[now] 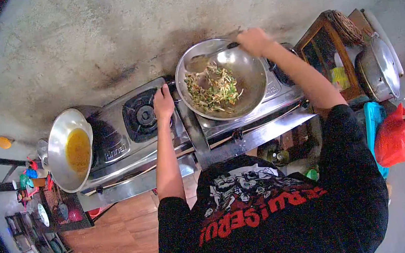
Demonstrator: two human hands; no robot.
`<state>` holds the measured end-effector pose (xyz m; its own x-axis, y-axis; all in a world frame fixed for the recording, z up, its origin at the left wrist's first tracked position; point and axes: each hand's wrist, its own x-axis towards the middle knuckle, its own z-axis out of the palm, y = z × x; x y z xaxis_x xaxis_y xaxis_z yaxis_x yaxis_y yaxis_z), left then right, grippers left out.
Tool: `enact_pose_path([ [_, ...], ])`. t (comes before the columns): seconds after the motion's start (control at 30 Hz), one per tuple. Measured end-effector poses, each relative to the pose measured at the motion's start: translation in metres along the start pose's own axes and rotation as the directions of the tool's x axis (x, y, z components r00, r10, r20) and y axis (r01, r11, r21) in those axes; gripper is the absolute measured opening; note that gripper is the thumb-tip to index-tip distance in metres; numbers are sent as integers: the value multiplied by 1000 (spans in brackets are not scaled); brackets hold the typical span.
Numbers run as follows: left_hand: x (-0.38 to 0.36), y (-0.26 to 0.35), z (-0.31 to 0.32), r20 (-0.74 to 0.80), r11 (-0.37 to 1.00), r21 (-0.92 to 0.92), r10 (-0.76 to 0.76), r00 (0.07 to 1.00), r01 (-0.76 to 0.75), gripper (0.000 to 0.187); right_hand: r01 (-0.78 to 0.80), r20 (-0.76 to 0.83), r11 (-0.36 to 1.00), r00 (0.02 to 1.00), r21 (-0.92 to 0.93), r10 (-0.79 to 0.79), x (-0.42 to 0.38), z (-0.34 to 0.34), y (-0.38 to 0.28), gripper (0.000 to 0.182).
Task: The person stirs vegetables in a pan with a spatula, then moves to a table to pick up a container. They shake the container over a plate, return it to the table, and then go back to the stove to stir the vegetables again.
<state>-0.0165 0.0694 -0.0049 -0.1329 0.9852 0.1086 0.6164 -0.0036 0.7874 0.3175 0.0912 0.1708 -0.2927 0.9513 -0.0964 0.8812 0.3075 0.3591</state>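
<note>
1. Reddish-brown flooring (124,234) shows at lower left, beside your black T-shirt (254,206), and beyond it two steel stoves (113,149) stand side by side
2. Your left hand (163,102) is at the left handle of the large wok (254,89), its fingers partly curled; the palm side is hidden, so I cannot tell whether it has hold
3. That wok sits over the right-hand stove, with chopped green and pale food (214,89) heaped in its left half
4. Your right hand, (253,42) slightly blurred, is closed around the dark handle of a metal utensil (199,63), whose head lies inside the wok near the far rim
5. If your left hand is loose, a hard push with the utensil could swing or tip the wok; a quick scrape leftward could throw food over the rim
6. Your left fingers are just beside the bare burner (145,114) and the wok's side, so a slip could mean a burn if either is hot
7. Well to your left, a second wok (58,145) holds yellow-brown liquid (78,150); a knock from your elbow could slop it
8. Behind everything rises a stained grey wall (98,32)
</note>
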Motion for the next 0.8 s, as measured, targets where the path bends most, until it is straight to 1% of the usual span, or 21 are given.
enact_pose_path([
  [0.03,0,4,-3,23,1000,1,-22,999,22,56,-3,-3,1000,1000,-1,3,-6,-1,-2,25],
  [0.1,2,4,-6,46,999,4,-50,998,50,57,191,-59,977,981,94,-186,-18,-3,-3,25],
  [0.13,6,-1,-5,95,998,-6,-67,993,67,57,230,-31,968,973,102,-228,-24,-13,1,26],
  [0.17,9,-7,-3,146,996,-16,-83,986,86,58,231,-26,968,973,100,-229,-24,-16,4,26],
  [0.2,8,-12,1,151,996,-17,-86,985,90,58,153,4,985,988,83,-153,-22,-18,9,26],
  [0.23,9,-16,5,111,997,-29,-67,992,71,58,70,29,996,997,62,-72,-19,-18,14,26],
  [0.27,11,-15,6,70,998,-40,-45,997,48,59,87,-84,995,993,57,-82,-14,-6,19,26],
  [0.3,10,-15,8,73,998,-41,-40,997,43,59,81,-84,995,994,57,-76,-12,10,15,26],
  [0.33,6,-12,8,18,999,-24,-30,999,30,59,56,-33,998,998,15,-55,-8,24,10,25],
  [0.37,4,-7,6,-41,1000,-7,-19,999,19,59,35,14,999,999,-28,-35,-8,9,-4,25],
  [0.4,3,-4,3,-42,1000,-7,-19,999,18,59,78,43,989,995,129,-84,-23,-5,-10,25],
  [0.43,1,3,-3,4,999,-28,-39,999,39,59,80,43,989,995,127,-86,-26,-8,-7,25],
  [0.47,1,5,-5,48,997,-52,-58,997,60,59,171,23,970,984,172,-178,-32,-10,1,25],
  [0.5,1,5,-6,45,996,-58,-60,997,62,59,261,-1,941,964,213,-267,-36,-12,9,25],
  [0.53,2,3,-5,58,997,-60,-40,998,44,58,213,-6,963,977,165,-215,-42,-26,12,24],
  [0.57,4,1,-4,71,998,-61,-19,997,23,58,213,-6,964,977,161,-214,-42,-24,20,24],
  [0.63,6,-5,1,73,995,-87,-37,997,43,57,-83,86,993,993,80,76,-39,-26,38,23],
  [0.67,5,-7,4,80,992,-108,-61,995,69,56,-158,133,987,979,30,153,-39,-30,39,23],
  [0.7,2,-9,9,80,991,-117,-56,995,65,56,-162,131,986,979,22,158,-39,-25,38,23],
  [0.77,-13,7,3,-55,986,-166,-35,998,25,55,-135,112,990,984,-48,140,-38,8,30,22],
  [0.8,-21,15,-2,-77,994,-105,-43,996,35,53,-103,82,994,992,30,100,-39,27,25,22],
])
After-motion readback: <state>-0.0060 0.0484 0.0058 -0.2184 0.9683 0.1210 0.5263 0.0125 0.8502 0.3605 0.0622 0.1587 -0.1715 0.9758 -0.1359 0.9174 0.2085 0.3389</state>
